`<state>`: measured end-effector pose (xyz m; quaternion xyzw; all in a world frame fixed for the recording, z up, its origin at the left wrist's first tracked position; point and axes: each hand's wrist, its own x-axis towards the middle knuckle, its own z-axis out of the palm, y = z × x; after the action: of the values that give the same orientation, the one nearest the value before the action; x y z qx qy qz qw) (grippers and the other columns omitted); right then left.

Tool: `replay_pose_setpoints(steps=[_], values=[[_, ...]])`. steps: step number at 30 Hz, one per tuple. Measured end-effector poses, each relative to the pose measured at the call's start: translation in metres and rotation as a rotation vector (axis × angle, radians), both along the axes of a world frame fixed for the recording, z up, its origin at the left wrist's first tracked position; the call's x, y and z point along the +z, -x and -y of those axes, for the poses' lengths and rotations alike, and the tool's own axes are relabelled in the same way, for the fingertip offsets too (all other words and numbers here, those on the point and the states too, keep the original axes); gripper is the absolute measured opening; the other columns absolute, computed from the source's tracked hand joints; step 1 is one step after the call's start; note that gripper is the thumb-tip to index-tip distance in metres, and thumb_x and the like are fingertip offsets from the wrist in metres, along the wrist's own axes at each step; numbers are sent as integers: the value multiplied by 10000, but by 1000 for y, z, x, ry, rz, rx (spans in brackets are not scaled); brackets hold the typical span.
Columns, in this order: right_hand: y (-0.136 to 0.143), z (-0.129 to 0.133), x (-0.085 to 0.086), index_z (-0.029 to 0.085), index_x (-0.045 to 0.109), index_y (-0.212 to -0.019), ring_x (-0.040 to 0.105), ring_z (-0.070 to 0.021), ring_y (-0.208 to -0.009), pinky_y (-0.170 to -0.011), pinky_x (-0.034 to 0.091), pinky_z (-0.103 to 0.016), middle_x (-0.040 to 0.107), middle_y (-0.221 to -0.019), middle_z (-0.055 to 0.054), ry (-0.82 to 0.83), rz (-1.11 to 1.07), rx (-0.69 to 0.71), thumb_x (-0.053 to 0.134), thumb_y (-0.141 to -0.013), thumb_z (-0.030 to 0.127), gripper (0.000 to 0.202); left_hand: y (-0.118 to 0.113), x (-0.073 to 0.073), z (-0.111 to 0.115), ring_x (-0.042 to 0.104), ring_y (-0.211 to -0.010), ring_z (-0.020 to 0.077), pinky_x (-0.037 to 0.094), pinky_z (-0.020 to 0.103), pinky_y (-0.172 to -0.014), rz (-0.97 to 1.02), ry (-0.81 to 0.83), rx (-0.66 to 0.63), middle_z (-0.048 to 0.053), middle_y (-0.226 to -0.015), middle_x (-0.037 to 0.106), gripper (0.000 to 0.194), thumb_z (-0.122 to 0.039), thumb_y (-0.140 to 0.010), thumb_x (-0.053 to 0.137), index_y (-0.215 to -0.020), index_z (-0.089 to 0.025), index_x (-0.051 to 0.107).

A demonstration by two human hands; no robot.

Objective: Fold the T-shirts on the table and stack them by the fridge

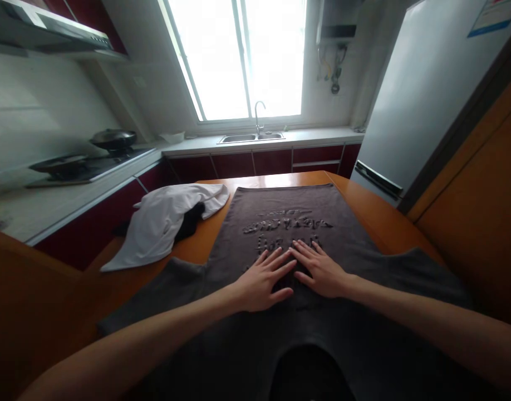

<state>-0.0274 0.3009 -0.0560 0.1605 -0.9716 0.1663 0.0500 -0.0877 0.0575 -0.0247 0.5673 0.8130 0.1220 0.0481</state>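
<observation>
A dark grey T-shirt (247, 206) lies spread flat on the wooden table, its neck opening toward me and its hem at the far side. Raised dark lettering runs across its middle. My left hand (261, 281) rests palm down on the shirt with fingers stretched out. Just to its right, my right hand (320, 270) also lies flat on the cloth, fingers spread over the lower part of the lettering. The fingertips of both hands come close together. Neither hand holds anything, and part of the print is hidden beneath them.
A crumpled white garment (155, 214) with a black cloth (191, 221) lies on the table (397, 223) at left. Beyond stand a counter with a sink (239, 138) and a stove with a lidded pan (113, 138). A refrigerator (426, 83) stands at right.
</observation>
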Motion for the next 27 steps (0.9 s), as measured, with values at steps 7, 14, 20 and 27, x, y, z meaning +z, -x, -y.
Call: replay_pose_setpoints(steps=[7, 14, 20, 27], values=[[-41, 9, 36, 155, 396, -1562, 214, -246, -1543, -1245, 184, -500, 290, -1649, -124, 28, -164, -138, 402, -1011, 364, 589, -44, 28, 14, 131, -1563, 270, 154, 504, -1269, -30, -75, 20, 27, -1681, 225, 702, -561, -1007, 466, -1620, -319, 225], [-146, 56, 1, 196, 416, -1555, 257, -278, -1528, -1228, 227, -526, 327, -1638, -124, -16, -52, -160, 414, -1006, 384, 580, -135, 9, 44, 154, -1553, 303, 156, 526, -1266, 56, -12, -57, 84, -1673, 219, 845, -627, -949, 536, -1632, -275, 183], [-136, 59, 35, 145, 521, -1471, 259, -306, -1523, -1213, 251, -516, 372, -1610, -167, 31, -76, -260, 429, -997, 339, 521, -139, 26, 42, 141, -1559, 281, 152, 490, -1276, 67, -49, -44, 39, -1673, 245, 745, -590, -991, 484, -1625, -308, 213], [-96, 62, 35, 118, 563, -1425, 388, -250, -1451, -1197, 300, -408, 471, -1541, -163, 118, -155, -352, 398, -970, 221, 494, -152, 13, 27, 142, -1556, 318, 144, 547, -1266, 103, -7, -40, 110, -1672, 234, 830, -622, -953, 529, -1619, -215, 245]])
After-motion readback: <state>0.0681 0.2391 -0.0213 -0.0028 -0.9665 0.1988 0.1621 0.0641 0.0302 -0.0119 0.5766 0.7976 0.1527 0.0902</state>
